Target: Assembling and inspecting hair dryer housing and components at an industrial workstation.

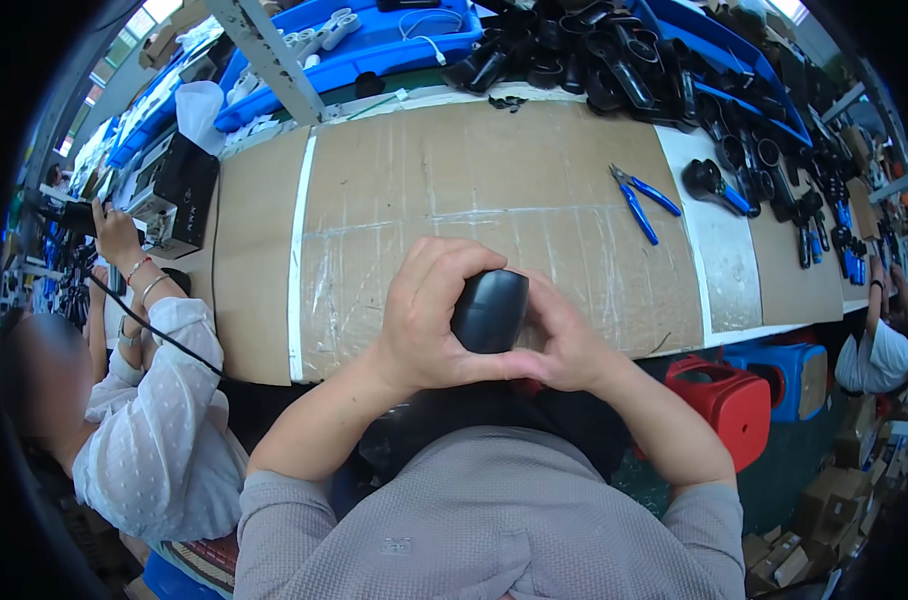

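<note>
You've got the black part [491, 312] in both hands, in front of your chest, near the table's near edge. Step in hand, prob.: handling the part btwn your palms, no tool in use; what the fingertips do on its far side is hidden.

Your left hand [424, 315] is curled round its L side, fingers arched toward the far end, thumb along the near end. Your right hand [574, 345] bends round the R side, fingers partly out of sight behind the part; the thumbs meet just by its near end. So both look closed on it, tho how hard they press, can't tell.

Next move, I'd judge, calls for an even hold w/ both hands sharing it, b/c that smooth, rounded surface could slip. If you need one hand free, the L wrap looks fuller, so let the R go first.

Direction: long axis runs approx. away from you, far end leaning a bit to your R, near end toward your body. Which end is its front, or how far it tips up, can't tell.

FYI, the cardboard [404, 185] lies beyond your hands; the blue-handled pliers [639, 215] rest on it, ahead and R, well apart from both hands.
</note>
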`<act>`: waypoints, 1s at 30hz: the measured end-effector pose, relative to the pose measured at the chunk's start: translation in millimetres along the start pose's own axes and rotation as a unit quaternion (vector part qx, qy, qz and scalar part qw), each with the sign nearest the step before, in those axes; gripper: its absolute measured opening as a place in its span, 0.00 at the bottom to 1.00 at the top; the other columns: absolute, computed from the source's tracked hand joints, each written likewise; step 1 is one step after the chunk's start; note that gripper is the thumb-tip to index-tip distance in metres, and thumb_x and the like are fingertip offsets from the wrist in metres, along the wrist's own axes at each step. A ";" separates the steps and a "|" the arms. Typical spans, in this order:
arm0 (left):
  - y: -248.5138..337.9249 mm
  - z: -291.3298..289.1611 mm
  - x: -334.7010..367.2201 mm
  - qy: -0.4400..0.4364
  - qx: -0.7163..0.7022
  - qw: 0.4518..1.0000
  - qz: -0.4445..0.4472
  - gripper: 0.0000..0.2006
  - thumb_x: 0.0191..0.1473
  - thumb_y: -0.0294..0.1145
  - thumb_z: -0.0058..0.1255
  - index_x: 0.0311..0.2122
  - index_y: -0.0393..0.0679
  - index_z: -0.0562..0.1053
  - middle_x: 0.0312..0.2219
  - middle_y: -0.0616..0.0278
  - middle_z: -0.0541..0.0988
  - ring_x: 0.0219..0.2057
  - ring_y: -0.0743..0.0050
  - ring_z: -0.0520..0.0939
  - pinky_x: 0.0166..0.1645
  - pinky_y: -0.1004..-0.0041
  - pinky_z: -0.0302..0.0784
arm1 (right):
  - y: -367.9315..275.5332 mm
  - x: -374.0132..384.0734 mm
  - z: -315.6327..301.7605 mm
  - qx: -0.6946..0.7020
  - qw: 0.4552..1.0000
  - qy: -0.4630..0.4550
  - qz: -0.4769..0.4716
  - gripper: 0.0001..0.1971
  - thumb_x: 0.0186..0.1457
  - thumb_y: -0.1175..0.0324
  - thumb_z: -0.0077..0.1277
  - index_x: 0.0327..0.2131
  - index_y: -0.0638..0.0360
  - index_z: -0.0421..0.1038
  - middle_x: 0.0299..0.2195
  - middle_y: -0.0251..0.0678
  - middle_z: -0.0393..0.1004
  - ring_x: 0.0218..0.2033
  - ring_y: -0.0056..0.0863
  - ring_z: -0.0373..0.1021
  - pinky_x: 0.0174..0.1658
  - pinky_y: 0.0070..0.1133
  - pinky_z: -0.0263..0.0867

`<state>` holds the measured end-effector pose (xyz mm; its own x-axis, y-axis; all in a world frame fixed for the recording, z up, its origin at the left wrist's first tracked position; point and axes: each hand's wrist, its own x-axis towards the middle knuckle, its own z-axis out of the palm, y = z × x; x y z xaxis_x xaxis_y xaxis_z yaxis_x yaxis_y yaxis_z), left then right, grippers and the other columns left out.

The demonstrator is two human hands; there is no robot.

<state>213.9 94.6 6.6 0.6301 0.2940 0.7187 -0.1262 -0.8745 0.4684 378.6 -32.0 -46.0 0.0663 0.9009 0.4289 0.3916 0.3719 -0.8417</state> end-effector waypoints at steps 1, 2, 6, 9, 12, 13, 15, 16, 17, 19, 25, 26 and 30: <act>0.2 -1.3 0.3 0.005 -0.007 0.999 -0.035 0.41 0.36 0.63 0.77 0.48 0.40 0.75 0.41 0.59 0.79 0.38 0.64 0.78 0.46 0.68 0.76 | 1.7 2.2 5.2 -0.009 0.999 -0.008 0.034 0.28 0.56 0.63 0.65 0.57 0.64 0.69 0.44 0.44 0.76 0.41 0.37 0.74 0.47 0.28 0.71; 0.2 -1.9 1.1 0.011 -0.014 0.997 -0.071 0.42 0.37 0.63 0.77 0.49 0.40 0.75 0.41 0.58 0.79 0.38 0.63 0.78 0.46 0.67 0.77 | 3.7 4.1 9.8 -0.018 0.997 -0.016 0.069 0.28 0.56 0.63 0.64 0.57 0.64 0.69 0.43 0.44 0.76 0.40 0.36 0.74 0.46 0.28 0.71; -4.2 -14.5 11.4 0.014 -0.080 0.976 -0.202 0.37 0.50 0.60 0.68 0.53 0.39 0.74 0.42 0.53 0.79 0.39 0.57 0.79 0.49 0.64 0.77 | -5.2 10.6 13.9 -0.011 0.988 -0.014 0.156 0.25 0.58 0.65 0.62 0.56 0.65 0.69 0.41 0.42 0.77 0.38 0.36 0.75 0.44 0.28 0.72; -30.5 -16.5 13.3 0.045 -0.152 0.958 -0.238 0.25 0.63 0.53 0.54 0.50 0.37 0.75 0.45 0.51 0.79 0.40 0.58 0.79 0.49 0.65 0.77 | -21.5 19.3 1.3 0.051 0.980 0.046 0.187 0.22 0.59 0.67 0.59 0.54 0.66 0.70 0.39 0.40 0.78 0.34 0.35 0.75 0.41 0.27 0.72; -52.1 -13.5 14.7 0.011 -0.173 0.969 -0.178 0.23 0.67 0.49 0.47 0.49 0.37 0.76 0.46 0.50 0.79 0.41 0.59 0.79 0.48 0.66 0.76 | -10.5 29.5 -31.2 0.220 0.912 -0.039 0.344 0.19 0.59 0.66 0.59 0.50 0.65 0.72 0.38 0.39 0.78 0.36 0.31 0.73 0.42 0.26 0.71; -58.5 -12.1 13.8 -0.004 -0.182 0.972 -0.147 0.22 0.68 0.47 0.44 0.48 0.37 0.77 0.47 0.50 0.79 0.41 0.60 0.79 0.48 0.66 0.76 | -4.9 34.4 -41.8 0.301 0.856 -0.082 0.413 0.17 0.59 0.66 0.58 0.49 0.65 0.73 0.38 0.39 0.78 0.36 0.30 0.73 0.43 0.25 0.70; -67.4 -7.8 4.7 -0.020 -0.193 0.974 -0.119 0.21 0.70 0.46 0.41 0.48 0.36 0.77 0.48 0.50 0.79 0.41 0.61 0.79 0.48 0.66 0.76 | -5.2 40.3 -46.6 0.379 0.783 -0.122 0.478 0.16 0.59 0.65 0.58 0.47 0.64 0.75 0.38 0.38 0.78 0.37 0.28 0.72 0.44 0.24 0.69; -72.0 -4.6 -3.2 -0.029 -0.191 0.971 -0.144 0.22 0.70 0.45 0.40 0.47 0.36 0.78 0.48 0.50 0.79 0.41 0.61 0.79 0.48 0.66 0.75 | -9.5 44.5 -45.4 0.286 0.831 -0.115 0.462 0.16 0.59 0.66 0.59 0.47 0.64 0.75 0.38 0.38 0.78 0.37 0.28 0.72 0.44 0.24 0.69; -76.5 -0.6 -10.3 -0.036 -0.190 0.967 -0.168 0.22 0.71 0.45 0.39 0.47 0.36 0.78 0.49 0.50 0.79 0.42 0.61 0.79 0.48 0.66 0.75 | -13.8 49.4 -44.6 0.190 0.870 -0.108 0.441 0.15 0.59 0.66 0.59 0.46 0.64 0.76 0.38 0.37 0.78 0.38 0.29 0.72 0.44 0.24 0.69; -82.9 5.1 -22.6 -0.051 -0.185 0.957 -0.217 0.22 0.72 0.44 0.37 0.46 0.36 0.79 0.49 0.49 0.79 0.42 0.62 0.79 0.49 0.66 0.75 | -16.0 55.4 -40.6 -0.008 0.918 -0.094 0.384 0.14 0.59 0.67 0.59 0.46 0.63 0.77 0.37 0.37 0.78 0.38 0.29 0.73 0.44 0.25 0.69; -75.9 10.7 -18.0 -0.035 -0.203 0.933 -0.296 0.24 0.72 0.45 0.34 0.48 0.37 0.79 0.47 0.49 0.80 0.44 0.59 0.79 0.51 0.66 0.74 | 5.1 47.9 -26.5 -0.251 0.957 -0.062 0.131 0.16 0.58 0.64 0.63 0.46 0.61 0.79 0.38 0.37 0.79 0.40 0.33 0.73 0.46 0.27 0.68; -75.0 12.9 -16.7 -0.015 -0.186 0.946 -0.267 0.24 0.72 0.44 0.34 0.48 0.37 0.79 0.47 0.49 0.80 0.44 0.58 0.79 0.51 0.66 0.74 | 6.4 48.9 -25.5 -0.236 0.959 -0.059 0.147 0.16 0.58 0.63 0.63 0.46 0.61 0.79 0.38 0.38 0.79 0.41 0.34 0.73 0.46 0.28 0.68; -74.4 19.1 -15.1 0.041 -0.134 0.975 -0.174 0.23 0.71 0.42 0.33 0.47 0.37 0.79 0.45 0.49 0.80 0.44 0.56 0.79 0.52 0.65 0.74 | 7.2 55.3 -23.8 -0.192 0.961 -0.045 0.196 0.18 0.58 0.59 0.64 0.46 0.60 0.79 0.39 0.39 0.79 0.42 0.37 0.72 0.48 0.30 0.68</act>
<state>228.4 147.8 -49.0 0.6089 0.5939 0.5258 -0.1183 -0.5874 0.8006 406.9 15.3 -20.5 0.2043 0.9771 0.0587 0.6631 -0.0940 -0.7426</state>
